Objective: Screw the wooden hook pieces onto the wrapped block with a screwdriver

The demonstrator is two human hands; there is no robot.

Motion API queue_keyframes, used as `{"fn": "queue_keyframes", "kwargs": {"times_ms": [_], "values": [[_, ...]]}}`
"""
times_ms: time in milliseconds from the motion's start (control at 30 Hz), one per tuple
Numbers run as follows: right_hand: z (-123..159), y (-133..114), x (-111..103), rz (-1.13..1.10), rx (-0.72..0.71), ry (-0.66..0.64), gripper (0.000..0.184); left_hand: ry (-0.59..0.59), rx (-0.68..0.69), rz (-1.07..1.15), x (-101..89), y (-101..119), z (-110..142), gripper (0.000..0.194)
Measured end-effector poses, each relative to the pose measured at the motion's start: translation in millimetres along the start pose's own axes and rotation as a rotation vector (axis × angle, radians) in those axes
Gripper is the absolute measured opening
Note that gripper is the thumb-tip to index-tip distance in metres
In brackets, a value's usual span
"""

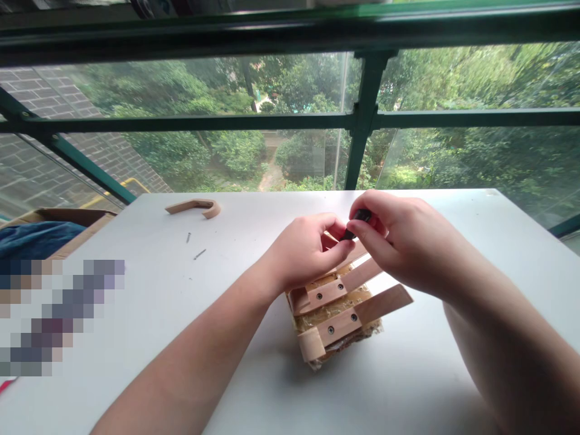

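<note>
Left forearm (203,344), bare, runs obliquely from the bottom edge toward upper right; left hand (308,251) back-up, wrist nearly straight, fingers curled and partly hidden, thumb extended toward the index fingertip. Right forearm (502,320), also bare, enters from lower right; right hand (396,232) angled inward, index finger bent, thumb opposing it in a closed pinch. Fingertips of both hands converge, right slightly higher, just beside one another.

White tbl (385,386) by grn-framed wndw (362,118) w/ trees (172,96) outside, brick wall (49,90) L, daylight.
</note>
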State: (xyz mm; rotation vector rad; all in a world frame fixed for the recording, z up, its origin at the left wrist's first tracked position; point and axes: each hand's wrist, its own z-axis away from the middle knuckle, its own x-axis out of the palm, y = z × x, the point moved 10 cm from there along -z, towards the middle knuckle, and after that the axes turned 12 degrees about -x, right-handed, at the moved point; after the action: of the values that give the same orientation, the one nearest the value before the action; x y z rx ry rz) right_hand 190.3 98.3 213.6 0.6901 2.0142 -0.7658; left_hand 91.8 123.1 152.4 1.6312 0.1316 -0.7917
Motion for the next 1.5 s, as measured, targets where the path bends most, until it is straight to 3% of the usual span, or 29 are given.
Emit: {"fn": "queue_keyframes", "kwargs": {"times_ms": [333, 533, 667, 767, 867, 1033, 1300, 1500], "values": [[-6, 7, 15, 0.059, 0.04, -0.005, 0.027, -0.005, 0.059, -0.035, 3.7, 7, 2, 0.016], [-4, 14, 16, 0.085, 0.089, -0.027, 0.031, 0.04, 0.017, -0.032, -0.1, -3, -1, 0.027], [-4, 18, 16, 0.089, 0.111, -0.019, 0.034, 0.023, -0.001, 0.006, 0.9, -7, -2, 0.024], [-4, 15, 13, 0.047, 0.079, -0.01, 0.028, 0.01, -0.004, 0.015, 1.7, -7, -2, 0.023], [-3, 6, 7, -0.03, -0.021, -0.015, 0.01, -0.005, -0.004, 0.021, 2.7, -6, -1, 0.023], [2, -1, -3, -0.055, -0.14, -0.061, 0.024, -0.017, -0.006, 0.021, 4.2, -7, -1, 0.024], [1, 3, 0, 0.015, -0.095, -0.064, 0.008, -0.065, 0.013, -0.028, 8.9, -1, 0, 0.016], [-3, 1, 10, 0.035, -0.028, -0.053, 0.02, -0.049, 0.081, -0.103, 8.3, 8, 2, 0.017]]}}
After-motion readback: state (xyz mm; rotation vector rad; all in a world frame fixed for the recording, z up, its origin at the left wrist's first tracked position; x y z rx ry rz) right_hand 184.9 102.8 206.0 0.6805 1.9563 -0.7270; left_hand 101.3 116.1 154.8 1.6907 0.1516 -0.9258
